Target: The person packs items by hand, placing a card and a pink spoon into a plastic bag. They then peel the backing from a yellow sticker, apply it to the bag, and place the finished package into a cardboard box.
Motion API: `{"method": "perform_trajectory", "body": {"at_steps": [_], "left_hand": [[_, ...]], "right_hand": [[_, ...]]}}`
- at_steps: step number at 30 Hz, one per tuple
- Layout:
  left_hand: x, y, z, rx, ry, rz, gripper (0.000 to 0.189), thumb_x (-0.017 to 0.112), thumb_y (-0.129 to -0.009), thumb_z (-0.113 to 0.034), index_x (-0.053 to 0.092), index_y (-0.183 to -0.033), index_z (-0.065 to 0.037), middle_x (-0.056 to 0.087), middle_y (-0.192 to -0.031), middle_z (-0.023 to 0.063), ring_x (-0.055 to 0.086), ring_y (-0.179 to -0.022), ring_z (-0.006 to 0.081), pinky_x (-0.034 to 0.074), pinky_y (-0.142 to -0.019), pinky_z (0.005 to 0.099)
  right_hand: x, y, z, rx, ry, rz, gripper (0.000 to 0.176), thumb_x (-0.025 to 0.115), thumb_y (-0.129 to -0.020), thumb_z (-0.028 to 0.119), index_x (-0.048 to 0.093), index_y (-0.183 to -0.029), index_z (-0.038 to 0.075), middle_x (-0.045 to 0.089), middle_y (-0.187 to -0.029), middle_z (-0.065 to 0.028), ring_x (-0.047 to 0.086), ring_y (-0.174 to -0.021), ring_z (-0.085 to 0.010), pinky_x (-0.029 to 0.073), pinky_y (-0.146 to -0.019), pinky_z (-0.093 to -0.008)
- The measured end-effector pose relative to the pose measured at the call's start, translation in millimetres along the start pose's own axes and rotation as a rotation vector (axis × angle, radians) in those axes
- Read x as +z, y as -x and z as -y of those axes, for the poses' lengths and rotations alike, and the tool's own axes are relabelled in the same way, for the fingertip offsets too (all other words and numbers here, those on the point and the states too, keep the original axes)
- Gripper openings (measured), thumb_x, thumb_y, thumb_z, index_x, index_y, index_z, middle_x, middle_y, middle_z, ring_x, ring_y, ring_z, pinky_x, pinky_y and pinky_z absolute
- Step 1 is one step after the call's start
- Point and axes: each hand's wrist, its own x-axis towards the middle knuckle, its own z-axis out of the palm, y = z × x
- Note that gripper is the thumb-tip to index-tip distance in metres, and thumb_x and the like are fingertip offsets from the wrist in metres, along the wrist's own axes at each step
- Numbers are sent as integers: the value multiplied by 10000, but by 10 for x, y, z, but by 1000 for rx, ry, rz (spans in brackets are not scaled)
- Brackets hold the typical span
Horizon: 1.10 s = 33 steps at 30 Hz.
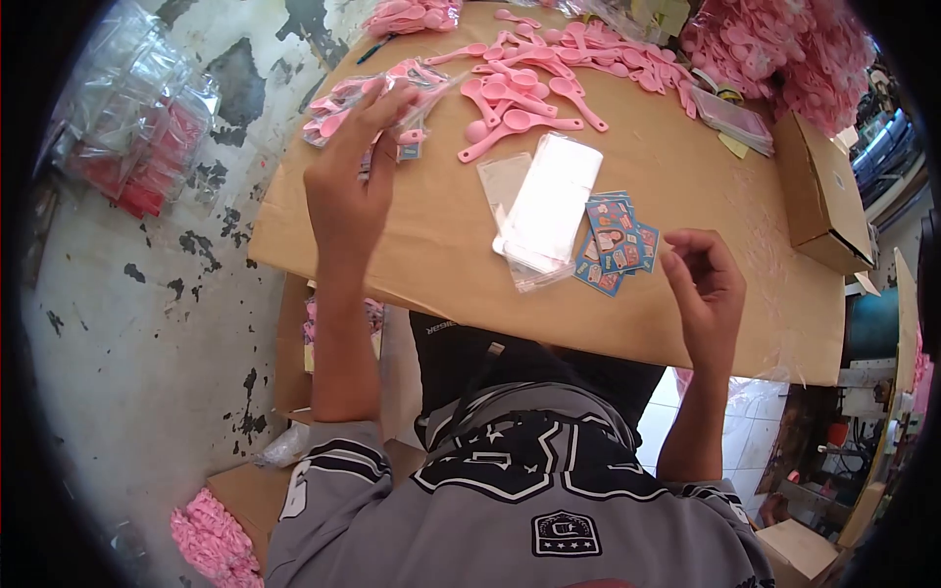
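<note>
My left hand [355, 181] is over the table's left side, fingers stretched out and apart, above clear bags of pink measuring spoons [338, 98]. Whether it touches those bags is hard to make out. My right hand [708, 289] hovers just right of a small fanned stack of blue printed cards [616, 240]; its fingers are curved, with a gap to the thumb and nothing visible in between. Left of the cards lies a stack of clear plastic bags [549, 201], bright with glare. Behind it, loose pink spoons [505, 93] spread in a heap.
Brown paper covers the table [431, 240]. A large bag of pink spoons [784, 49] stands at the back right, near an open cardboard box [823, 191]. A pen [375, 49] lies at the back left. More plastic packaging [132, 118] is left of the table.
</note>
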Motion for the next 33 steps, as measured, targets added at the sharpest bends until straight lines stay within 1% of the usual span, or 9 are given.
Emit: {"method": "perform_trajectory", "body": {"at_steps": [6,9,11,13,15,18,19,23,33], "left_hand": [[-197,116,336,-94,-142,336,591,736,-979,-147,529,-1524,-51,555,-1550,186,446,-1510,345,369,-1214,438],[-283,201,81,-180,152,102,553,719,-1001,-153,539,-1502,-1,597,-1509,179,499,-1470,301,377,-1205,399],[-361,335,-34,-164,390,-188,376,626,-1046,-162,617,-1377,18,651,-1375,205,631,-1248,241,532,-1013,362],[-567,586,-218,60,614,-523,232,594,-1058,-175,664,-1203,-8,673,-1098,162,618,-908,146,490,-741,267],[-599,465,-822,301,813,-650,102,582,-1066,-196,644,-1022,-129,549,-778,-9,494,-692,94,375,-595,241],[-621,433,-1444,645,1286,-442,110,599,-1058,-177,616,-1166,-175,534,-721,-5,444,-549,116,307,-504,254],[-610,419,-1553,734,1307,-369,335,603,-1041,-97,622,-1364,-188,585,-737,19,471,-492,147,281,-458,258],[-610,473,-1627,640,1590,-128,279,556,-1035,-65,623,-1277,-188,526,-735,0,463,-505,111,281,-472,255],[-747,628,-1608,633,1523,-216,311,543,-1041,-68,604,-1325,-177,529,-731,7,470,-491,116,284,-460,257]], "right_hand": [[-283,103,111,-51,246,107,188,726,-953,55,701,-1131,3,678,-1015,-43,603,-862,-119,469,-792,-279],[-323,132,193,-32,263,221,230,748,-923,51,713,-1148,18,708,-1097,-90,656,-947,-176,491,-817,-316],[-339,116,213,-44,288,282,232,751,-923,53,715,-1150,22,714,-1112,-99,668,-953,-184,497,-817,-322],[-326,52,235,-46,312,320,231,750,-924,55,717,-1151,26,719,-1124,-106,678,-950,-190,502,-816,-328],[-257,-14,296,-63,337,330,229,749,-927,56,719,-1153,33,720,-1118,-103,682,-939,-191,503,-813,-327],[-97,-123,428,-105,336,371,230,753,-924,56,722,-1151,46,722,-1110,-98,685,-932,-191,505,-812,-322],[-40,-149,468,-123,331,391,231,753,-923,55,722,-1151,45,721,-1112,-100,685,-932,-193,507,-814,-325],[214,-207,610,-205,303,489,227,747,-924,57,720,-1149,38,713,-1100,-106,683,-924,-208,519,-827,-346],[734,-460,749,-342,323,757,196,711,-963,106,695,-1149,48,690,-1065,-109,703,-931,-257,552,-810,-370]]}}
